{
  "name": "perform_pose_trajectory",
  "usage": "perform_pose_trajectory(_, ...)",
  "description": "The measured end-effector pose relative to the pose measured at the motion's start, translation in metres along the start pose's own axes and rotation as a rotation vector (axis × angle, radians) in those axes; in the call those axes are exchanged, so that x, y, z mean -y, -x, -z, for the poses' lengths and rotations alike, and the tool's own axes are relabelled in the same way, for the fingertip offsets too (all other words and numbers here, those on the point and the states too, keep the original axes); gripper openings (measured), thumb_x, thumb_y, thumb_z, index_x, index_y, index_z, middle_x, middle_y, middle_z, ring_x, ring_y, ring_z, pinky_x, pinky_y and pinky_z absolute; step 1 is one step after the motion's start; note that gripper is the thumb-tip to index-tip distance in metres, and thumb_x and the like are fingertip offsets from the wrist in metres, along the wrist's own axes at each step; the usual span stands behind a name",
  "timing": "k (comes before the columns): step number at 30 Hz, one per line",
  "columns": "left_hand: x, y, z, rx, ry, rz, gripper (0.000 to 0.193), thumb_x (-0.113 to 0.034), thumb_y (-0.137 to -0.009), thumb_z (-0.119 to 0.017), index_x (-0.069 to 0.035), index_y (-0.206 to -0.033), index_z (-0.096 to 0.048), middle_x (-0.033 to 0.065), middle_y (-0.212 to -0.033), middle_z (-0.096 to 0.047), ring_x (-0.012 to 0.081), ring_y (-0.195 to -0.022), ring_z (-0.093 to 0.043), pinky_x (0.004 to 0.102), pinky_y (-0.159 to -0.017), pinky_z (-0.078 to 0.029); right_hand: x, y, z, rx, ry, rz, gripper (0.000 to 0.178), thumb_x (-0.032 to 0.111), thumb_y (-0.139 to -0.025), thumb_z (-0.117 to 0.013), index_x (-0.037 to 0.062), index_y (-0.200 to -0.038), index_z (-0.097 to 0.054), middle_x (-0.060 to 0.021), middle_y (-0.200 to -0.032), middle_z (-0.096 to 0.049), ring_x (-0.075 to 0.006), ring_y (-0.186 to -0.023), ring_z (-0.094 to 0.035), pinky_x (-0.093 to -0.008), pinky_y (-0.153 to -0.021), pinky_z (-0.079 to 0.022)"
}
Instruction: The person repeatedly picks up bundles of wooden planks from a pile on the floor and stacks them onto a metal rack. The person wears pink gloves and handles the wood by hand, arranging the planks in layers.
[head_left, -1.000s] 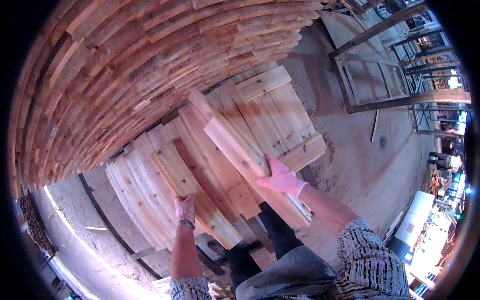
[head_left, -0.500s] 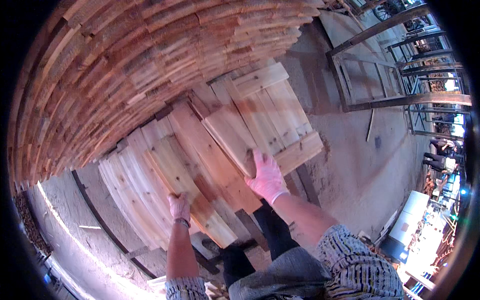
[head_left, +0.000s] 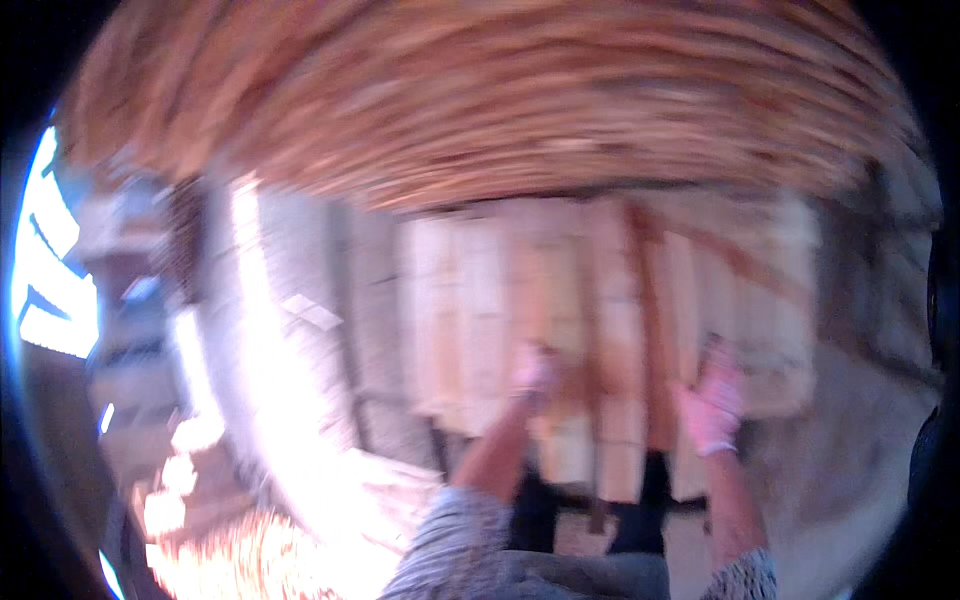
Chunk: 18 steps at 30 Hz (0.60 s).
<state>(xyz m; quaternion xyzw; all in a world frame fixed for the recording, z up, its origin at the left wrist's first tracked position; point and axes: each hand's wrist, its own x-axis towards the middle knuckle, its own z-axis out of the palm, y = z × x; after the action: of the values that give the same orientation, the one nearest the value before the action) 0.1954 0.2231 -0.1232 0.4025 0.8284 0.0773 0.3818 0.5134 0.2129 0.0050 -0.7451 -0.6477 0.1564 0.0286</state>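
Observation:
Motion blurs the whole head view. My left hand (head_left: 535,372), in a light pinkish glove, is closed on the near part of a pale yellowish wooden plank (head_left: 556,290). To the right, my right hand (head_left: 714,405), in a pink glove, grips the near end of another light wooden plank (head_left: 684,290), thumb to the left; its fingertips are smeared. Both planks belong to a row of boards lying side by side in front of my legs. Between my hands lies a reddish-brown board (head_left: 655,330).
A tall stack of wooden boards (head_left: 520,110) rises along the far side. On the right, more pale boards (head_left: 780,330) lie in the row. Bright sunlight falls across the floor (head_left: 270,330) at the left, where a small pale piece (head_left: 312,311) lies.
My view has turned left, so the boards now run nearly straight away from me and the sunlit left side shows. Both hands stay at their planks; whether the planks shifted is blurred.

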Motion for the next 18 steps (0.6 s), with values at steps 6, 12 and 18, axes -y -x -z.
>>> perform_pose_trajectory(6, -0.058, 0.046, 0.005, 0.144, 0.262, 0.128, 0.035, -0.024, -0.088, -0.065, -0.008, -0.115, -0.05, 0.0157, -0.091, -0.064, 0.0308, -0.085, -0.064, 0.0433, -0.085, -0.05, -0.014, 0.028, -0.01, 0.042, 0.09, -0.218, 0.105, 0.018, -0.078, -0.08, 0.0076, -0.158, -0.013, -0.0295, -0.156, -0.026, -0.0462, -0.139, -0.035, -0.0494, -0.117, -0.034)
perform_pose_trajectory(12, -0.058, 0.055, 0.044, 0.141, 0.144, 0.219, 0.039, -0.032, -0.093, -0.061, -0.008, -0.12, -0.047, 0.0178, -0.111, -0.064, 0.0312, -0.107, -0.065, 0.0417, -0.089, -0.048, -0.014, 0.039, -0.02, 0.093, -0.053, -0.33, 0.107, 0.013, -0.076, -0.078, 0.0115, -0.16, -0.012, -0.0254, -0.158, -0.026, -0.0449, -0.14, -0.036, -0.0469, -0.117, -0.035)
perform_pose_trajectory(18, -0.041, 0.044, 0.001, 0.126, 0.208, 0.12, 0.043, -0.028, -0.093, -0.062, -0.004, -0.125, -0.047, 0.0213, -0.112, -0.066, 0.0365, -0.107, -0.064, 0.0466, -0.092, -0.049, -0.017, 0.034, -0.008, 0.105, 0.081, -0.257, 0.109, 0.022, -0.073, -0.083, 0.0066, -0.158, -0.017, -0.0251, -0.157, -0.03, -0.0439, -0.138, -0.039, -0.0479, -0.113, -0.038)
